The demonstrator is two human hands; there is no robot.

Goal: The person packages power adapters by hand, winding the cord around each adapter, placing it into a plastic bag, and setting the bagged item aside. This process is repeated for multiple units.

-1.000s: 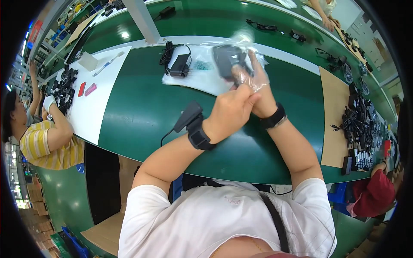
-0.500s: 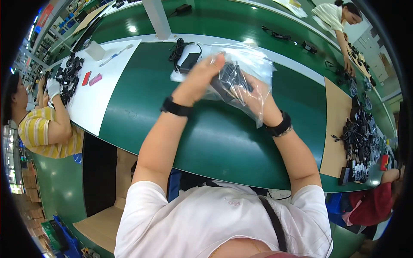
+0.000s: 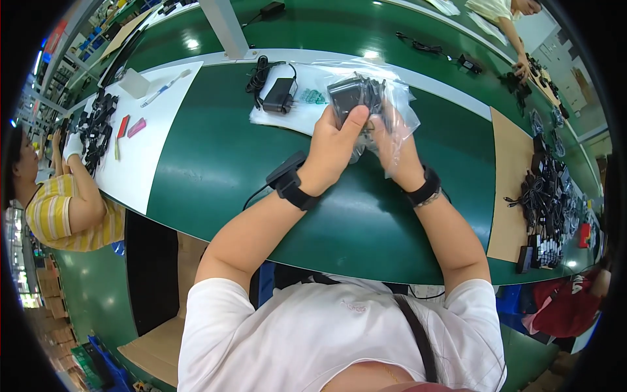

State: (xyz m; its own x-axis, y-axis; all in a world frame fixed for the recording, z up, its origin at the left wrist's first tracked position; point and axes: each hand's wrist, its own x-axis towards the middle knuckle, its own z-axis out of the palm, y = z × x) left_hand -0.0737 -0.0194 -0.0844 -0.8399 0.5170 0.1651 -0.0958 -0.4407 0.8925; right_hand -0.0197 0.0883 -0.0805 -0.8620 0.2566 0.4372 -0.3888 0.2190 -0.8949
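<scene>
Above the table, my left hand [image 3: 336, 140] grips a black power adapter [image 3: 345, 95] from below, its thumb lying across the front. Clear plastic of a bag [image 3: 406, 110] wraps around the adapter's bundled cable [image 3: 373, 91]; whether the adapter's left end is fully inside it I cannot tell. On the right side my right hand [image 3: 400, 153] is closed on the bag and cable, its fingers partly covered by the shiny plastic. Left of my hands, another black adapter [image 3: 279, 95] with a coiled cable [image 3: 259, 77] lies on a stack of plastic bags [image 3: 305, 112].
The green table [image 3: 222, 163] bears a white sheet [image 3: 153, 130] at left, with several black parts, a red piece and a toothbrush-like tool. At right, brown cardboard [image 3: 506, 215] borders a heap of adapters and cables [image 3: 548, 202]. Co-workers sit left, right and far right.
My left hand has moved right and down, from the bag's upper left to a grip on the adapter. The adapter has turned more upright, and the second adapter on the stack now shows fully.
</scene>
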